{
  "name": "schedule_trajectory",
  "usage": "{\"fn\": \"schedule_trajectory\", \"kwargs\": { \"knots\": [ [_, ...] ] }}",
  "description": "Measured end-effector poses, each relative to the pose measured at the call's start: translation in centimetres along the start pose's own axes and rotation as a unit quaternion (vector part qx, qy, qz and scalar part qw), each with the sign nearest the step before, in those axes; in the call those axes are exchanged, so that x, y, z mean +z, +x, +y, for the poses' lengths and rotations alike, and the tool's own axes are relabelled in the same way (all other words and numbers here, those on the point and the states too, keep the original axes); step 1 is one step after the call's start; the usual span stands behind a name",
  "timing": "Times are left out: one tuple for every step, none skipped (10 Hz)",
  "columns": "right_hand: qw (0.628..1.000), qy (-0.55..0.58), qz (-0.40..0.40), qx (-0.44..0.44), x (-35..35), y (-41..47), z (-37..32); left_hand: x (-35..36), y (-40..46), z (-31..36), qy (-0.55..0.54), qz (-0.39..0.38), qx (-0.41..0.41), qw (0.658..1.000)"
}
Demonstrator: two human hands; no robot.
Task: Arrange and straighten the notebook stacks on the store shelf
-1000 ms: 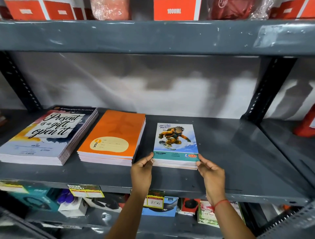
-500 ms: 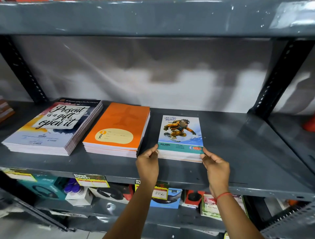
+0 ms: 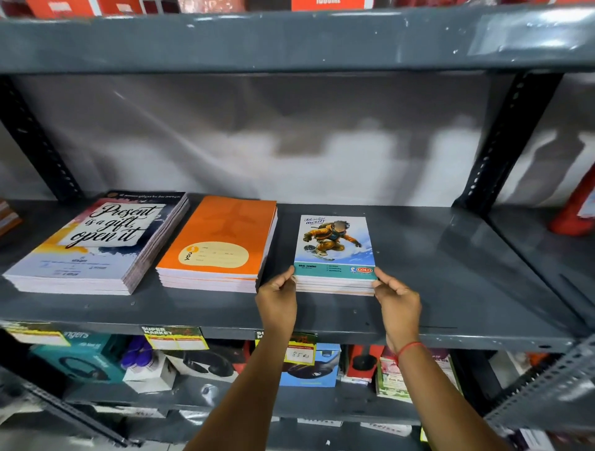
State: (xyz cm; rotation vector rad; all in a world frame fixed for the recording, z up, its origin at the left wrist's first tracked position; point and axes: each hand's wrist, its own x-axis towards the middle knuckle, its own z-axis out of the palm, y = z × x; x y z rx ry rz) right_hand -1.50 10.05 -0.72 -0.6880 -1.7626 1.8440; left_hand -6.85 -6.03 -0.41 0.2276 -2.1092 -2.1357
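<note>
Three notebook stacks lie flat on the grey metal shelf [image 3: 450, 289]. At the left is a wide stack with a "Present is a gift, open it" cover [image 3: 96, 244]. An orange stack [image 3: 222, 241] sits beside it. To its right is a smaller stack with a snowboarder cover [image 3: 335, 248]. My left hand [image 3: 278, 301] pinches this stack's near left corner, and my right hand [image 3: 397, 301] pinches its near right corner. A red thread is tied on my right wrist.
The shelf surface to the right of the snowboarder stack is bare up to the black upright post [image 3: 505, 141]. Red boxes [image 3: 328, 4] stand on the shelf above. Price tags [image 3: 175, 338] hang on the front edge, with boxed goods on the shelf below.
Both hands stay on the snowboarder stack's near corners. The stack has shifted slightly back on the shelf, and the camera has tilted a little.
</note>
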Motion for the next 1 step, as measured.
{"fn": "schedule_trajectory", "kwargs": {
  "knots": [
    [0.999, 0.023, 0.019, 0.025, 0.21, -1.27, -0.33, -0.59, -0.59, 0.33, 0.013, -0.013, -0.005, 1.000]
  ]
}}
